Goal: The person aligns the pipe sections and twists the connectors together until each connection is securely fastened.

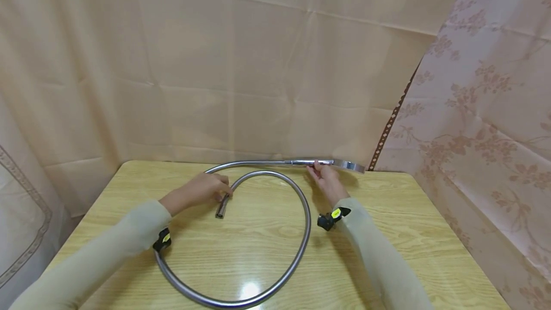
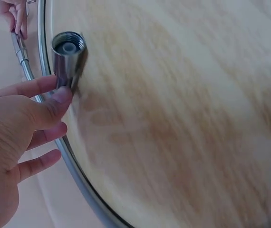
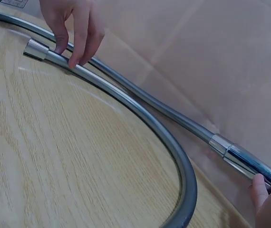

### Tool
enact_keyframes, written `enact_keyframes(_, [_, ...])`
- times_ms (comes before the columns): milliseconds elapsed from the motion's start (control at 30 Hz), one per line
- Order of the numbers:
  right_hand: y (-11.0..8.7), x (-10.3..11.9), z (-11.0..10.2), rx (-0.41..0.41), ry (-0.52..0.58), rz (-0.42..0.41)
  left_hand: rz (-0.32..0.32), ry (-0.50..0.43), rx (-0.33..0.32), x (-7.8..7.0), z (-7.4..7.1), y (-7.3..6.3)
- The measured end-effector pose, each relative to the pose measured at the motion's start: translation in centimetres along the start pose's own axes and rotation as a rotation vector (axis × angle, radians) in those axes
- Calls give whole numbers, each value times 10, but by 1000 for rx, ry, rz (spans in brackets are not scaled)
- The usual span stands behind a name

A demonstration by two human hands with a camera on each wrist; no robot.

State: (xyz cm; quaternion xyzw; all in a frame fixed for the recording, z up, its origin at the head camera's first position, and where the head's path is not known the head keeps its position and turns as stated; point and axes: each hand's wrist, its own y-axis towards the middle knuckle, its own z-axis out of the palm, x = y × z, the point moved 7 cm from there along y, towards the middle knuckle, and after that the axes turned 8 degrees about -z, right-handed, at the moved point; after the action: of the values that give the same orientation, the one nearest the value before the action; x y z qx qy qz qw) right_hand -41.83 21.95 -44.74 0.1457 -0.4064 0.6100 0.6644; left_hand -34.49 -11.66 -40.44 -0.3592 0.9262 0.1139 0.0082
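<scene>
A chrome shower head (image 1: 349,166) lies along the table's far edge, its handle pointing left. My right hand (image 1: 329,183) grips that handle from the near side. From the handle runs a grey metal shower hose (image 1: 306,224), which sweeps round in a large loop. Between thumb and fingertips my left hand (image 1: 204,190) pinches the hose's free end, just behind its chrome connector (image 1: 220,209). In the left wrist view the connector's threaded opening (image 2: 69,45) faces the camera. The right wrist view shows the collar (image 3: 221,145) where hose and handle meet.
The wood-grain table (image 1: 370,252) carries the whole loop. Beige cloth (image 1: 258,61) hangs right behind its far edge, and a flowered pink curtain (image 1: 486,133) hangs along the right side. A black wrist camera (image 1: 329,219) sits on the right wrist.
</scene>
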Motion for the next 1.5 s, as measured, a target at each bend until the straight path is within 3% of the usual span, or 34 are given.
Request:
enact_keyframes(100, [10,-4,-5,-6,-10,5,9,18,-14,-6,-1,1])
enact_keyframes(133, [39,-12,-20,36,27,9,16,24,-21,-8,-1,1])
enact_keyframes(200, [44,-14,-23,25,20,14,44,34,-37,-12,-1,1])
enact_keyframes(233, [32,-12,-18,-26,-29,16,60,37,-46,-13,-1,1])
enact_keyframes(333, [50,-18,-29,14,4,23,107,52,-78,-16,2,1])
enact_keyframes(367, [38,-16,-23,-2,-16,20,125,60,-90,-17,3,2])
enact_keyframes(467, [81,-28,-47,74,52,20,176,70,-122,-21,4,3])
enact_keyframes(533, [106,-36,-61,79,62,21,210,83,-133,-24,6,3])
enact_keyframes(600, [111,-38,-66,79,60,28,238,93,-135,-27,8,4])
enact_keyframes(800, [91,-35,-57,32,30,24,244,103,-91,-33,12,5])
enact_keyframes(833, [73,-31,-48,27,30,26,242,105,-85,-34,13,5])
enact_keyframes(1067, [100,-37,-64,79,5,32,250,126,-89,-38,15,2])
enact_keyframes(1267, [14,-13,-19,24,-159,63,243,140,-62,-41,17,3])
enact_keyframes(1367, [-7,-8,-8,53,-175,71,230,143,-34,-43,20,5])
enact_keyframes(1500, [-19,-6,-2,94,-216,81,230,149,-24,-47,23,5])
